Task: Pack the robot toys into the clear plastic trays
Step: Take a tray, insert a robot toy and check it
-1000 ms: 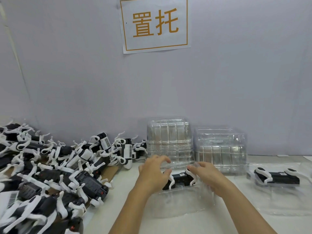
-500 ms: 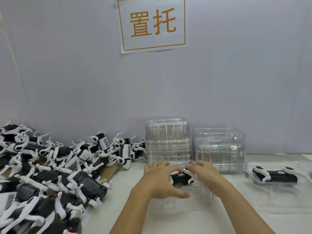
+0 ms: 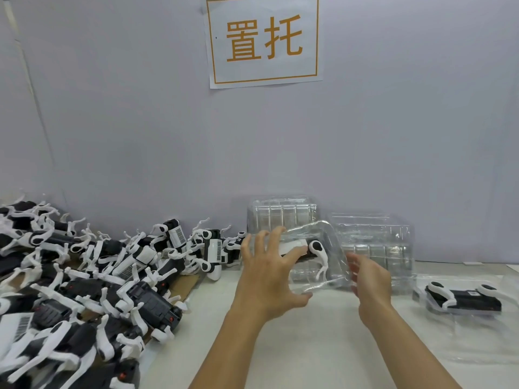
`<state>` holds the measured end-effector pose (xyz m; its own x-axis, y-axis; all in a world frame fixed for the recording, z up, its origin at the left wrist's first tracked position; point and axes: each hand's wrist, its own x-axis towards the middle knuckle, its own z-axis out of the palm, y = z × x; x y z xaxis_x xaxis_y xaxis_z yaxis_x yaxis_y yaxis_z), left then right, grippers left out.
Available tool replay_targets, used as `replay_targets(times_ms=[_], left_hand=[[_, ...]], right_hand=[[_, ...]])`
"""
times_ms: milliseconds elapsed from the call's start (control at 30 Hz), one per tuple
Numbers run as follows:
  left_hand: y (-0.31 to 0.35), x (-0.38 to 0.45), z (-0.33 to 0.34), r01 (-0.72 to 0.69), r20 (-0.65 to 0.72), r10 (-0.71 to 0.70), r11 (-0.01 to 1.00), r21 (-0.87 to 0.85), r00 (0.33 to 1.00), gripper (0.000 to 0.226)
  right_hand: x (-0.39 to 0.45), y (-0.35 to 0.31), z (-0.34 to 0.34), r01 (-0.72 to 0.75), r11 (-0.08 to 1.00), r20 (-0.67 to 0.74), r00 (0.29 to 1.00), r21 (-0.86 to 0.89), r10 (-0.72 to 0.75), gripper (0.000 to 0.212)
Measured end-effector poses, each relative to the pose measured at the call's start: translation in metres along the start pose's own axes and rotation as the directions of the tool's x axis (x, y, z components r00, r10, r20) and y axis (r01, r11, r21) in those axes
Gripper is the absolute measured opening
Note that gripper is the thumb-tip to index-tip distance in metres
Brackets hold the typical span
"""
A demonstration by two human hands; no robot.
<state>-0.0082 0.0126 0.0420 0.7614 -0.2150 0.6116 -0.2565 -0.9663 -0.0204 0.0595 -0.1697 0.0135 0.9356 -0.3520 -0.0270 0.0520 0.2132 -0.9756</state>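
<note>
Fingers of the left hand (image 3: 266, 279) spread across a tilted clear tray (image 3: 317, 259), lifted off the worktop (image 3: 323, 346), with a robot toy (image 3: 311, 252) inside; the right hand's (image 3: 369, 279) fingers steady its far edge, grip unclear. Tilted so, the toy could slide out, I judge.

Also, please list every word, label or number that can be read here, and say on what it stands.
"置托": orange characters inside an orange frame, on the white paper sign taped to the wall.
Barcode labels on the toys in the pile: too small and blurred to read.
Label on the packed toy at the right: too blurred to read.
</note>
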Motion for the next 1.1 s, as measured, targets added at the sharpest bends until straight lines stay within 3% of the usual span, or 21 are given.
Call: replay_targets(times_ms=[333,433,500,633,767,833,933,1000,1100], left_hand=[[0.004,-0.002,0.009,0.021,-0.213,-0.017,1.0,0.019,0.977,0.074],[0.001,-0.001,0.011,0.064,-0.214,-0.087,0.992,-0.111,0.973,0.072],[-0.002,-0.002,0.011,0.155,-0.155,-0.214,0.933,-0.326,0.965,0.075],[-0.005,-0.004,0.01,0.248,-0.014,-0.393,0.607,-0.755,0.92,0.062],[-0.005,-0.007,0.001,0.277,0.205,-0.462,0.093,-0.956,0.863,0.059],[-0.009,-0.008,0.0,0.287,0.345,-0.413,-0.198,-0.937,0.843,0.059],[-0.019,-0.013,0.005,0.256,0.513,-0.259,-0.635,-0.729,0.819,0.075],[-0.023,-0.016,0.006,0.246,0.512,-0.117,-0.773,-0.584,0.851,0.092],[-0.025,-0.017,0.006,0.265,0.461,0.013,-0.832,-0.487,0.887,0.104]], right_hand=[[-0.009,-0.001,0.004,0.043,0.997,0.141,0.989,0.065,-0.052,0.022],[-0.007,0.0,0.004,0.028,0.995,0.118,0.992,0.093,-0.039,0.022],[-0.006,0.001,0.004,0.027,0.995,0.108,0.993,0.1,-0.038,0.021],[-0.005,0.004,0.004,0.035,0.996,0.122,0.992,0.088,-0.046,0.021],[-0.006,0.005,0.004,0.035,0.996,0.138,0.989,0.077,-0.046,0.022],[-0.007,0.005,0.005,0.032,0.997,0.143,0.989,0.077,-0.043,0.022],[-0.007,0.005,0.007,0.026,0.997,0.15,0.988,0.068,-0.036,0.023],[-0.008,0.005,0.008,0.019,0.998,0.153,0.988,0.064,-0.029,0.023],[-0.009,0.006,0.008,0.011,0.998,0.152,0.988,0.064,-0.021,0.022]])
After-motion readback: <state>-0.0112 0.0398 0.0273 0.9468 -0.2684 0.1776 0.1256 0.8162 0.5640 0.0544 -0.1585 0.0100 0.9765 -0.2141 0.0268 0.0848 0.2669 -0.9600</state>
